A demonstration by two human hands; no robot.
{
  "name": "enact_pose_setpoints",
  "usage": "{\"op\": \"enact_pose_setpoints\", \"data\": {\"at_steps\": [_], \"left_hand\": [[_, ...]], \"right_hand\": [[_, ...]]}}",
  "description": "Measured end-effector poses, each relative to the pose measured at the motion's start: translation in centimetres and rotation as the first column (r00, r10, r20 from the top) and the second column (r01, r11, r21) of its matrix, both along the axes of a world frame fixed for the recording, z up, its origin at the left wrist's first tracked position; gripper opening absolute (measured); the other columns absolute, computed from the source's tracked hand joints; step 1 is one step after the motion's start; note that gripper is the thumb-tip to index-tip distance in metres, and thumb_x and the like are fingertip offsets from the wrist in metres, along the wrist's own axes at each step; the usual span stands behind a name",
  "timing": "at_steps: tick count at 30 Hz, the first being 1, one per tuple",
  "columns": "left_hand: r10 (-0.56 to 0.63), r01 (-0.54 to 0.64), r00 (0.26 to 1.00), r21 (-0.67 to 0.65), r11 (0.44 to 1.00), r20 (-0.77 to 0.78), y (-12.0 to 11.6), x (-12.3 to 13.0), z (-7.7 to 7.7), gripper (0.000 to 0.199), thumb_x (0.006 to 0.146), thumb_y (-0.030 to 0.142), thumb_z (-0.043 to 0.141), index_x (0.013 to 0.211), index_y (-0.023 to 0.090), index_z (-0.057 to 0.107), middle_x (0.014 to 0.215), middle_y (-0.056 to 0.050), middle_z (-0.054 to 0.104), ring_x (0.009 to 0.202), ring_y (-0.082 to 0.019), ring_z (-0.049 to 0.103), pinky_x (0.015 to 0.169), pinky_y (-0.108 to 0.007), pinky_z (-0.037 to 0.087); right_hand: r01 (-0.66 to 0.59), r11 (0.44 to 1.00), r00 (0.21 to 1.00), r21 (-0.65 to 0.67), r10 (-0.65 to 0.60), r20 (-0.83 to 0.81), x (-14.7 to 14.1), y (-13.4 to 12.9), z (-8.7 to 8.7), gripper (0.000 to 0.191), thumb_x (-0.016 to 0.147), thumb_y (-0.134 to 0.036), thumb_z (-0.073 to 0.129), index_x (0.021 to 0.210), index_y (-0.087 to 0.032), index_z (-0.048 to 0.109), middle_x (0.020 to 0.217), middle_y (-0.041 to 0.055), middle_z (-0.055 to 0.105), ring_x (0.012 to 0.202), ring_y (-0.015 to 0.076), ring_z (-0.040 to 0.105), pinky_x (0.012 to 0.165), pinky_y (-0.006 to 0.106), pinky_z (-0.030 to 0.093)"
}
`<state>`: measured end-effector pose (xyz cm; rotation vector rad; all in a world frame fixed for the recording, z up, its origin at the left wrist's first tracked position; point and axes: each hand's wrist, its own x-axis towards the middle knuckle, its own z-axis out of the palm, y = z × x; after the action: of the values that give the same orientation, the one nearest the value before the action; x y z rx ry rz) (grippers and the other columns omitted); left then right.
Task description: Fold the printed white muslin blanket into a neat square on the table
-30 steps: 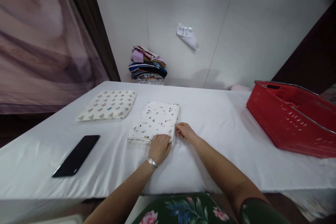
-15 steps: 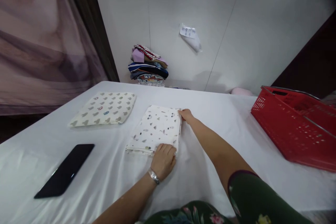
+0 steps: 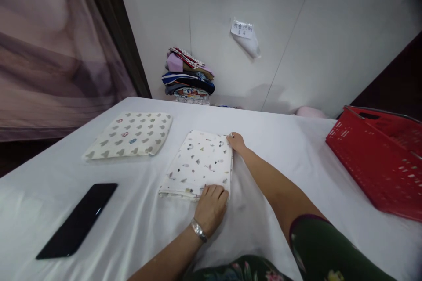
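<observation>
A white cloth with small printed figures (image 3: 199, 162) lies folded into a near rectangle on the white-covered surface (image 3: 132, 219). My left hand (image 3: 211, 208), with a silver band at the wrist, grips its near right corner, fingers curled over the edge. At the far right corner, my right hand (image 3: 236, 142) pinches the same cloth. To the left lies another folded cloth, cream with grey shapes (image 3: 132, 136), which neither hand touches.
A black flat device (image 3: 79, 219) lies at the near left. On the right stands a red basket (image 3: 372, 162). Stacked folded clothes (image 3: 189, 77) are by the wall, below and left of a paper note (image 3: 243, 30). A purplish curtain (image 3: 56, 52) hangs at the left.
The view has shifted slightly, so the basket sits farther right. Both hands keep their places at the cloth's right corners, and the cloth looks nearly the same.
</observation>
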<state>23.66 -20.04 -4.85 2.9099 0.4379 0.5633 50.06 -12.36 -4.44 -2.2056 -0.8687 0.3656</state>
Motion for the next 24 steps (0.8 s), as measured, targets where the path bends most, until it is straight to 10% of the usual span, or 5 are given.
{"op": "enact_pose_setpoints", "data": {"at_steps": [8,16,20,24], "left_hand": [[0.016,-0.016,1.000,-0.005,1.000,0.027,-0.3,0.0,0.1,0.014,0.076,0.011,0.048,0.082,0.022,0.055,0.083,-0.003,0.057,0.079,-0.020,0.047,0.077,-0.038,0.036],[-0.010,0.017,0.999,-0.191,0.981,0.033,-0.2,-0.6,0.8,0.016,0.074,0.017,0.053,0.088,0.021,0.058,0.088,-0.005,0.059,0.085,-0.020,0.050,0.079,-0.036,0.040],[-0.022,0.032,0.999,-0.325,0.945,0.032,3.8,-0.8,3.2,0.029,0.080,0.040,0.049,0.100,0.021,0.059,0.099,-0.005,0.063,0.094,-0.019,0.055,0.083,-0.034,0.042],[0.366,-0.381,0.920,-0.112,0.918,-0.140,10.7,-0.8,3.4,0.055,0.084,0.053,0.034,0.124,0.019,0.049,0.138,-0.010,0.040,0.129,-0.029,0.029,0.106,-0.049,0.017]], "right_hand": [[-0.151,0.967,0.889,-0.204,0.223,0.400,-3.7,-1.7,1.5,0.058,0.088,-0.035,0.031,0.140,-0.011,0.021,0.147,0.0129,0.020,0.135,0.0247,0.014,0.105,0.039,0.016],[-0.292,0.863,0.814,-0.412,0.450,0.366,-7.2,-2.3,-0.4,0.063,0.088,-0.052,0.027,0.136,-0.012,0.032,0.148,0.0125,0.017,0.136,0.0260,0.005,0.106,0.043,0.005],[-0.289,0.828,0.814,-0.481,0.477,0.331,-7.1,-2.1,0.8,0.065,0.088,-0.053,0.025,0.138,-0.011,0.028,0.149,0.0120,0.014,0.137,0.0252,0.003,0.106,0.044,0.005],[-0.298,0.818,0.786,-0.491,0.502,0.360,-8.9,-2.7,2.0,0.072,0.086,-0.057,0.025,0.140,-0.009,0.025,0.149,0.0139,0.012,0.137,0.0268,0.000,0.107,0.045,0.000]]}}
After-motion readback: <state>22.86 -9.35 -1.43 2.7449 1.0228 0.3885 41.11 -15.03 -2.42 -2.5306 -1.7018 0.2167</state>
